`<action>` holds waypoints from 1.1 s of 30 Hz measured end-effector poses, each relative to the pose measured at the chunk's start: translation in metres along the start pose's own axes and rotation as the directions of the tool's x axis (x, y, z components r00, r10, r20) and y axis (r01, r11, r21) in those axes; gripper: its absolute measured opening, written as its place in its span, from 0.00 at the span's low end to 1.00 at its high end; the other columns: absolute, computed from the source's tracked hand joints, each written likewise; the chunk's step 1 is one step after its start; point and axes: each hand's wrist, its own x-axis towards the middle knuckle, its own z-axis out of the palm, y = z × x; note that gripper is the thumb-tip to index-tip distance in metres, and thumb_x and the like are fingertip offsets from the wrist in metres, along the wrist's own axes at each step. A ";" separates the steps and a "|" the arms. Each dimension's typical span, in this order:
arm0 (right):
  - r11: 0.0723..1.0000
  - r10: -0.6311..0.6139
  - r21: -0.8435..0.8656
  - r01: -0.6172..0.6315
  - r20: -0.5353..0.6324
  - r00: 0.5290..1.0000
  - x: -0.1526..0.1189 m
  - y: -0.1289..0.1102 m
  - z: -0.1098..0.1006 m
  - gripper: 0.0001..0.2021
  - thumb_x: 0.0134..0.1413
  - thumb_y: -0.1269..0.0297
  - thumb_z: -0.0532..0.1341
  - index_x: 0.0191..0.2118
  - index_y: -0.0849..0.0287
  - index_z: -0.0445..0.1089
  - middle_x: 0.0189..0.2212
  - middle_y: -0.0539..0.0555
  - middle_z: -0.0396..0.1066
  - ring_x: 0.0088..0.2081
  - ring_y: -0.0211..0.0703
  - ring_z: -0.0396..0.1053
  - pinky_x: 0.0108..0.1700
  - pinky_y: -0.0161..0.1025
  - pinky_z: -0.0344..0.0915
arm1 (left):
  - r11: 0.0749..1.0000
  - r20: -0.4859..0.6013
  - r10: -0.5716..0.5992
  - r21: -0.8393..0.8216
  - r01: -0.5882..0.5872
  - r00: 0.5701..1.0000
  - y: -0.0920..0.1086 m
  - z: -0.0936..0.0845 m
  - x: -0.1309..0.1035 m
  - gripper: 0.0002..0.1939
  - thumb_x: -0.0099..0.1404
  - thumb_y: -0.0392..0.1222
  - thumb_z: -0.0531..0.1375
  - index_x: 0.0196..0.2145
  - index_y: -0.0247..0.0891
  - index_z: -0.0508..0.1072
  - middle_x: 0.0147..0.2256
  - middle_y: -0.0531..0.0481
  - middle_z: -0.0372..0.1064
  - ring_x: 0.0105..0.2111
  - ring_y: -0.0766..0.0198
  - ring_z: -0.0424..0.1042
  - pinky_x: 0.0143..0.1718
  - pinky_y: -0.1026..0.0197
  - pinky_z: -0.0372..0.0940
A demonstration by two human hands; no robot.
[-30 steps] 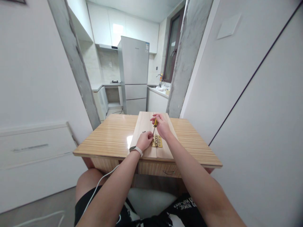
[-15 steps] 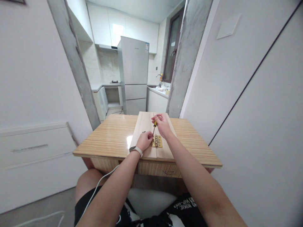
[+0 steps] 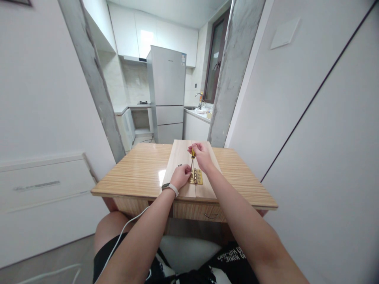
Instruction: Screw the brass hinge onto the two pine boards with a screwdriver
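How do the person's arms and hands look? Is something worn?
The left arm shows no sleeve, but a watch with pale strap and dark face. The right arm shows no sleeve or watch. The left hand and right hand wear no gloves.

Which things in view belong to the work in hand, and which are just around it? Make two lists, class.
In the work:
yellow-handled screwdriver, held in the right hand
brass hinge, left hand at its edge
two wooden boards, beneath the hinge
table, beneath the boards

Just around:
fridge
tap
window
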 end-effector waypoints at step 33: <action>1.000 0.010 -0.009 -0.009 0.052 0.999 0.002 -0.003 -0.002 0.14 0.58 0.47 0.63 0.37 0.53 0.73 0.32 0.50 0.75 0.31 0.39 0.69 0.37 0.38 0.66 | 0.939 0.020 -0.027 0.344 0.018 0.999 -0.016 -0.056 0.015 0.21 0.64 0.32 0.60 0.54 0.35 0.75 0.55 0.38 0.74 0.58 0.50 0.71 0.65 0.50 0.62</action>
